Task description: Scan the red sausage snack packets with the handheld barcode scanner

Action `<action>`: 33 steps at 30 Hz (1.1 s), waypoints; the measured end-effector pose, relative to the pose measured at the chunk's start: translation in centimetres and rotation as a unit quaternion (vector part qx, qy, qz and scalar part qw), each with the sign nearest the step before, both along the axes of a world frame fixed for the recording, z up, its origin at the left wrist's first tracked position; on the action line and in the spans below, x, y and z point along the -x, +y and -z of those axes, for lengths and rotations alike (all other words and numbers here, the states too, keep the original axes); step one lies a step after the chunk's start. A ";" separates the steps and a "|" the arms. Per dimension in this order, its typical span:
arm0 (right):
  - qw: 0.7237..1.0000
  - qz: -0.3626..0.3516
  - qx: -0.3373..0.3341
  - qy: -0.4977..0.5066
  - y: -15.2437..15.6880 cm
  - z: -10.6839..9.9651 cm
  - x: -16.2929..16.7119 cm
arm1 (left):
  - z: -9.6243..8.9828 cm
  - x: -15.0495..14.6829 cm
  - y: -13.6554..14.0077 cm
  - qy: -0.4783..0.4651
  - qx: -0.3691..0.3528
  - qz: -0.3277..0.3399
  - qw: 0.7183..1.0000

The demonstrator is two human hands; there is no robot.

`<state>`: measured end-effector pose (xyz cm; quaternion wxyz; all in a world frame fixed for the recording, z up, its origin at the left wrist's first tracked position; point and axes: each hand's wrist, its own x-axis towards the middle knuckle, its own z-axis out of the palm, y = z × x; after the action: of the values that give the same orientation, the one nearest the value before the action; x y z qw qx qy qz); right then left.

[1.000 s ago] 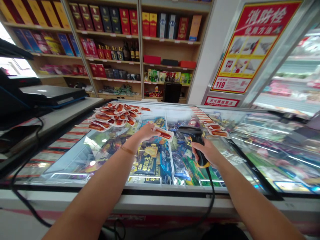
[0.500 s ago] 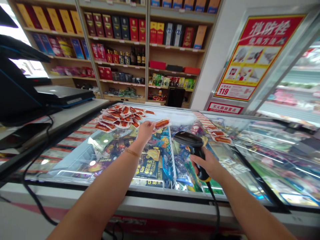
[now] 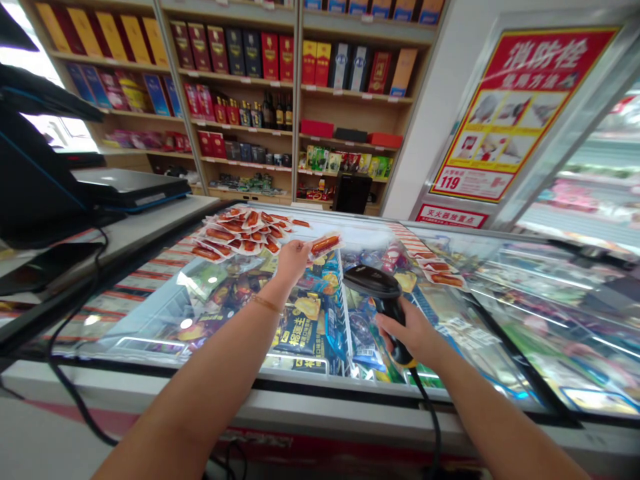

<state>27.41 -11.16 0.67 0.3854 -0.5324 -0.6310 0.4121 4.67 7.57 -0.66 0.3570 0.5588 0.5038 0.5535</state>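
Observation:
Pinched in my left hand (image 3: 294, 261) is the near end of a packaged sausage (image 3: 325, 245), held above the freezer's glass lid. My right hand (image 3: 407, 332) is wrapped around the handle of a black barcode scanner (image 3: 373, 280); its head points left toward the sausage, with a gap between them. A cord runs down from the scanner handle. Left of my left hand lies a heap of packaged sausages (image 3: 243, 232) on the glass. More sausage packs (image 3: 443, 273) lie in a short row to the right, beyond the scanner.
Under the glass lid (image 3: 200, 273) are bagged frozen goods (image 3: 300, 327). At left, a counter (image 3: 150, 223) carries a dark device (image 3: 135, 187) and a black phone-like slab (image 3: 47, 267). A black cable (image 3: 75, 393) hangs down the left front. Shelves (image 3: 245, 83) of boxes stand behind.
The scanner and my right hand have shifted slightly left, closer to the sausage. My left hand keeps its hold, and the pack's casing faces up a little more plainly.

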 end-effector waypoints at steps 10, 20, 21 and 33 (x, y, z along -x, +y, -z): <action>1.000 -0.015 -0.006 -0.003 -0.2 0.1 0.1 | 0.0 0.1 0.0 0.045 -0.019 -0.018 0.999; 0.999 0.025 0.024 0.011 0.2 -1.2 -0.8 | 0.8 -2.2 -2.1 0.039 0.049 0.050 0.997; 0.999 0.039 0.026 0.016 0.1 -1.4 -1.5 | 0.8 -3.2 -2.6 0.048 0.066 0.071 0.994; 0.953 0.302 0.014 0.021 -6.5 -1.3 -18.0 | 0.3 -24.9 -7.1 0.231 0.002 0.244 0.942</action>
<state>45.42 -17.65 1.93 0.4974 -0.6946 -0.4267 0.2967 29.59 0.43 -0.94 0.3559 0.7763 0.4222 0.3042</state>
